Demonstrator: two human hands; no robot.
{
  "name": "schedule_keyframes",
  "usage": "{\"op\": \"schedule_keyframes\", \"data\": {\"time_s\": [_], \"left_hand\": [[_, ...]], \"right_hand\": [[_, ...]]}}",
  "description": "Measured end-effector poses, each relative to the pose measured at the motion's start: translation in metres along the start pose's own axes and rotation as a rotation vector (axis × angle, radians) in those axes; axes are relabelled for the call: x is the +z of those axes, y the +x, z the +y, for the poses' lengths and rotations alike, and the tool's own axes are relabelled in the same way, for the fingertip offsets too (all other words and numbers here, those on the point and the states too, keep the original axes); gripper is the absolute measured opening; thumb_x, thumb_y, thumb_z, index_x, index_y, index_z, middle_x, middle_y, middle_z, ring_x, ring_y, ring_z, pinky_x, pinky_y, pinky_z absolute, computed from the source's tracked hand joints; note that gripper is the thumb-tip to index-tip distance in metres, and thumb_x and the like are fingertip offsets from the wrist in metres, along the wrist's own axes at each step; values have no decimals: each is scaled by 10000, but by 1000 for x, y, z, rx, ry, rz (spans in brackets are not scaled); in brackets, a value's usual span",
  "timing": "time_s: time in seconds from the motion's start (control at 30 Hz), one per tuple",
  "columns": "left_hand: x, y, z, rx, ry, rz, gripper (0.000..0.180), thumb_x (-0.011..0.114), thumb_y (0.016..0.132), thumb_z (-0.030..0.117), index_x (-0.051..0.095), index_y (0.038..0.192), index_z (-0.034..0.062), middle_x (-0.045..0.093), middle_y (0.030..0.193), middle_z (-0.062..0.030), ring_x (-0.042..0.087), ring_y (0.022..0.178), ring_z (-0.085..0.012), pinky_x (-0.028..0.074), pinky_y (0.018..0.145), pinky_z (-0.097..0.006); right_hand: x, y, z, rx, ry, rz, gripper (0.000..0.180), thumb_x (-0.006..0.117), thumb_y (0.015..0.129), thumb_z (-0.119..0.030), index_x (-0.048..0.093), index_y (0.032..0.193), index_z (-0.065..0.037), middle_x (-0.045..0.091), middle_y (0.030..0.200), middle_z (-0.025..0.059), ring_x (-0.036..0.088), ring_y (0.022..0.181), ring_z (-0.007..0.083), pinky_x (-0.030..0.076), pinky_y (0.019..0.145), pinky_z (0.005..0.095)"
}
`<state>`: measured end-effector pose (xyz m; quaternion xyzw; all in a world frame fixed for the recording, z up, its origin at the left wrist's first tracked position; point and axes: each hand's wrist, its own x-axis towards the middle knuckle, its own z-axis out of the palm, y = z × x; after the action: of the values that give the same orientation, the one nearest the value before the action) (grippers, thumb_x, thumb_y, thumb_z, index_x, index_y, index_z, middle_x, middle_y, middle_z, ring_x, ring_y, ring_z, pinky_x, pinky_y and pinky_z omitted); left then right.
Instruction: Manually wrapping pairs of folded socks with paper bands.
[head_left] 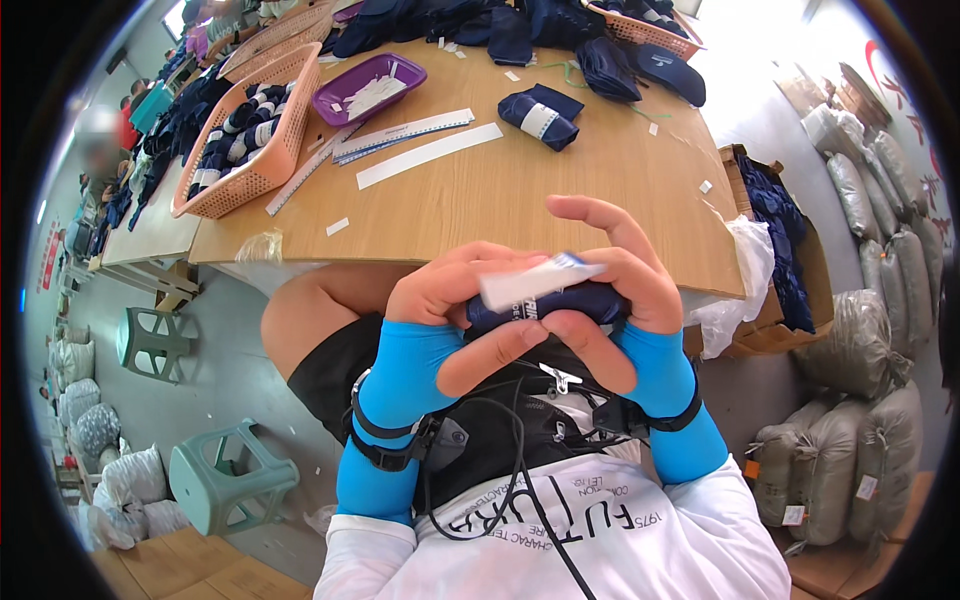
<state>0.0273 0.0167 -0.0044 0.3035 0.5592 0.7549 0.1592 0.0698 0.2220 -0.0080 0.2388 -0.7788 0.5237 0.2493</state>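
A small rolled navy cloth bundle (597,302) with white print is held in front of my chest between both hands. My left hand (440,300) grips its left end, fingers over the top and thumb below. Its right end is gripped by my right hand (630,285), thumb underneath and one finger raised away. A white paper strip (525,287), blurred by motion, lies across the bundle's top at my fingers. Beyond my hands, another folded navy bundle (562,130) with a white band rests on the wooden table (460,215).
White paper strips (430,155) and a purple tray (325,100) of small white pieces lie on the table. An orange basket (290,130) holds several banded navy rolls. A navy cap (670,75) sits far right. Beside the table stands a carton (815,270) of navy cloth; green stools (215,490) stand left.
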Motion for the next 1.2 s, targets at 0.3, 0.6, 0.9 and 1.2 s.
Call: {"op": "schedule_keyframes", "data": {"time_s": [0.3, 0.6, 0.9, 1.2], "left_hand": [[-2, -1, -7, -8, -86, -8, 232, 686, 922, -25, 699, 1152, 3, 668, 1249, -134, 631, 1117, -149, 500, 966, -287], [0, 11, -1, 353, 467, -42, 255, 744, 795, -77, 733, 1020, 42, 675, 1169, -131, 695, 1019, -228, 551, 882, -307], [-2, 15, -12, 507, 548, -15, 273, 756, 739, -108, 749, 969, 38, 689, 1131, -123, 712, 980, -239, 582, 849, -316], [2, 15, -20, 534, 485, 34, 232, 798, 771, -64, 737, 975, 27, 717, 1099, -109, 712, 1042, -277, 584, 898, -344]], "right_hand": [[0, -10, -8, 130, 50, -47, 573, 791, 823, -110, 490, 1303, -17, 661, 951, 133, 663, 810, 219, 526, 768, 305], [2, -13, -3, 126, 41, 4, 412, 766, 810, -72, 555, 1162, -30, 652, 873, 87, 627, 720, 188, 511, 688, 273], [12, -15, 1, 200, 117, 94, 334, 733, 824, -61, 582, 1119, -25, 636, 851, 59, 569, 700, 124, 486, 662, 255], [20, -18, 6, 261, 245, 177, 344, 735, 838, -46, 577, 1142, -16, 645, 897, 69, 568, 788, 127, 492, 730, 261]]}}
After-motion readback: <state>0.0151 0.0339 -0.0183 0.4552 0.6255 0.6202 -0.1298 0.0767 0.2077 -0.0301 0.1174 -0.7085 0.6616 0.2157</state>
